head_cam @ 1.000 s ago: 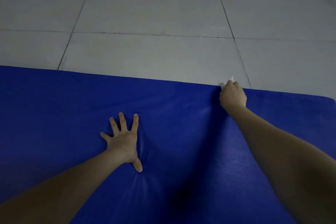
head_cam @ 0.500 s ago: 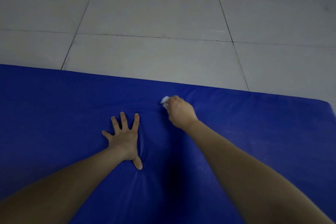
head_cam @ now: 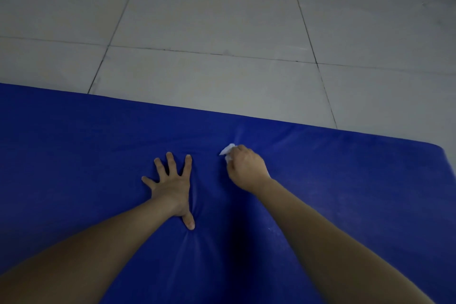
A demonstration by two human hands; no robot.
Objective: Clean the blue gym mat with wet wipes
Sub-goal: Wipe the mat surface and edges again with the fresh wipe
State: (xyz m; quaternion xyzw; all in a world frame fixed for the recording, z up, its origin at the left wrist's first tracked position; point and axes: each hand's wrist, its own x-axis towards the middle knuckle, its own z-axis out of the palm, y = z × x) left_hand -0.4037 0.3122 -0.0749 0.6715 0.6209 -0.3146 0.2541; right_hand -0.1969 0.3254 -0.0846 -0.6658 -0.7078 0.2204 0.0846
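One change: right hand (head_cam: 246,170) and wipe (head_cam: 227,152) now sit beside left hand (head_cam: 172,182).

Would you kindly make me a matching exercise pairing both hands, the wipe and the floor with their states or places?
Things: 1 left hand; 2 right hand; 3 crumpled white wet wipe; 4 grey tiled floor.
States: a beyond the far edge of the padded blue gym mat; b sticking out of a fist; c flat, fingers spread; d curled round the wipe.
Pairs: 1-c; 2-d; 3-b; 4-a.
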